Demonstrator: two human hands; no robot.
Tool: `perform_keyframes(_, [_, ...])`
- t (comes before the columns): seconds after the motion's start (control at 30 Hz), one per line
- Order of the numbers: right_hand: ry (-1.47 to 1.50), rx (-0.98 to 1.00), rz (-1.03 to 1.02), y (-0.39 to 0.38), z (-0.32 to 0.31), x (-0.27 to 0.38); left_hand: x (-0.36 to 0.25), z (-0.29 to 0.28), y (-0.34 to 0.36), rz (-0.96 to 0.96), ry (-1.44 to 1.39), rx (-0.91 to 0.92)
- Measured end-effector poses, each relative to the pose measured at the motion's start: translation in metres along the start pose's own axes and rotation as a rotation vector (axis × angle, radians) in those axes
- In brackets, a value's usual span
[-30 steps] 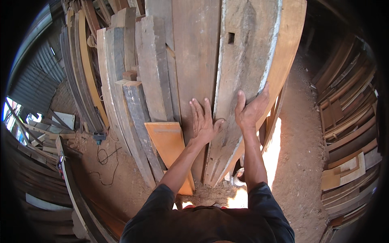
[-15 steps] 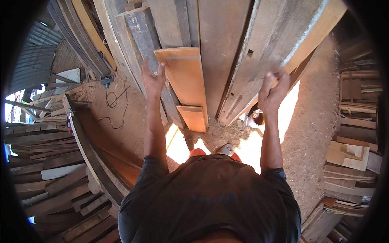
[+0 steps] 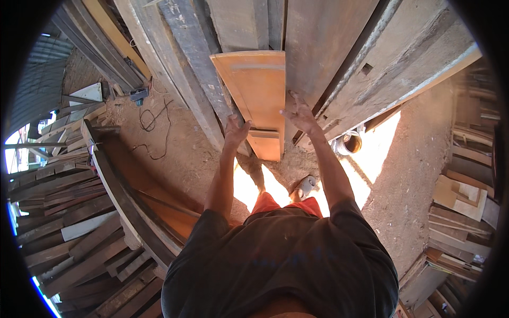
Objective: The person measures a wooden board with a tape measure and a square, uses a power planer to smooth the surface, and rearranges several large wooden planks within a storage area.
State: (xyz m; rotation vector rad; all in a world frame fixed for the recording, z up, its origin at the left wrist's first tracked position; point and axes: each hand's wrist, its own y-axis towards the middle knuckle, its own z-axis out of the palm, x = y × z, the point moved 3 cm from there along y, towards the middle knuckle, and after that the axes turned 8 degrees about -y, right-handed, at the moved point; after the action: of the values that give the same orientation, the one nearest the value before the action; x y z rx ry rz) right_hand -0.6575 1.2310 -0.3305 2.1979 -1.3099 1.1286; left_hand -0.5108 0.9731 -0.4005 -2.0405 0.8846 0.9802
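Flanking the long orange panel (image 3: pixel 258 90), two hands reach in with nothing visibly held: the left hand (image 3: pixel 235 131) loosely half-curled by its left edge, the right hand (image 3: pixel 300 113) spread by its right. Contact is hard to tell. The panel leans on upright planks (image 3: pixel 238 24), a short orange piece (image 3: pixel 265 146) at its foot. Good handling likely wants palms level on opposite edges, minding that loose-looking short piece.

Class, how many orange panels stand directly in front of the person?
2: a tall panel leaning on weathered boards, and a short panel in front of its lower end. More may be hidden behind.
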Motion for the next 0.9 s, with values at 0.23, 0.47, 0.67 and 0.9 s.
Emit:
perform_keyframes(0.23, [0.257,-0.021,0.071,0.009,0.031,0.01,0.091,0.049,-0.008,-0.164,0.348,0.162])
perform_keyframes(0.47, [0.349,-0.112,-0.021,-0.069,0.004,0.005,0.094,0.076,-0.025,0.063,0.627,0.424])
perform_keyframes(0.67, [0.537,-0.114,0.126,-0.117,-0.044,0.057,0.139,0.085,-0.038,0.021,0.598,0.573])
perform_keyframes(0.9, [0.581,-0.33,0.143,-0.145,-0.093,0.062,0.063,0.112,-0.09,0.25,0.344,0.881])
